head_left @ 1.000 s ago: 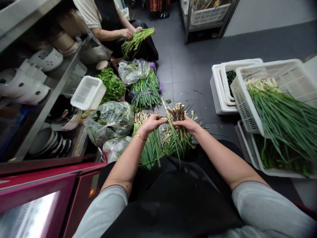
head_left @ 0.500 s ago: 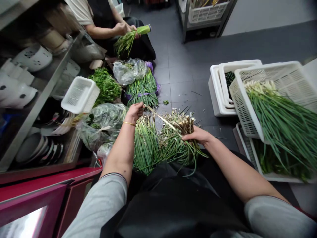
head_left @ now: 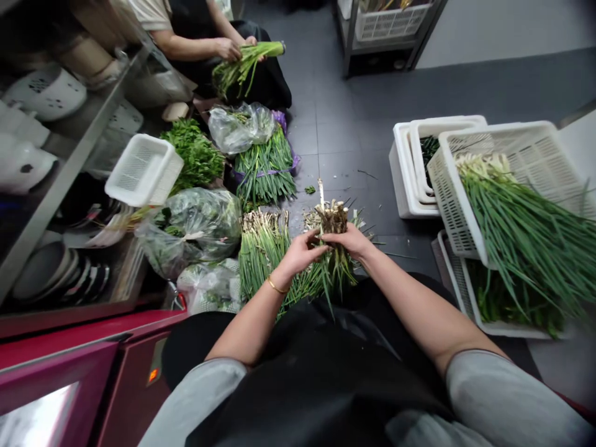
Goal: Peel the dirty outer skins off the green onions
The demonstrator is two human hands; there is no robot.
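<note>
My right hand (head_left: 350,239) is closed around a bunch of scallions (head_left: 334,217), their brownish root ends pointing up and away from me. Against the bunch's left side, my left hand (head_left: 300,251) has its thumb and fingers curled in around a single scallion (head_left: 321,194), whose pale stalk sticks up above the rest; the exact grip is partly hidden. A pile of scallions (head_left: 263,242) lies on the floor to the left of my hands. Loose scraps of peel lie beneath and behind the bunch.
On the right, a white basket (head_left: 444,192) of long scallions rests by stacked white bins (head_left: 401,171). Bagged greens (head_left: 198,226), a small white basket (head_left: 156,171) and tied green stalks (head_left: 265,171) lie left. Shelving stands far left. Another person's hands (head_left: 233,49) hold green stalks.
My left hand has come right and down to the bunch, after drawing a stalk out to the left. My right hand has moved slightly left, and the pale stalk now stands upright.
</note>
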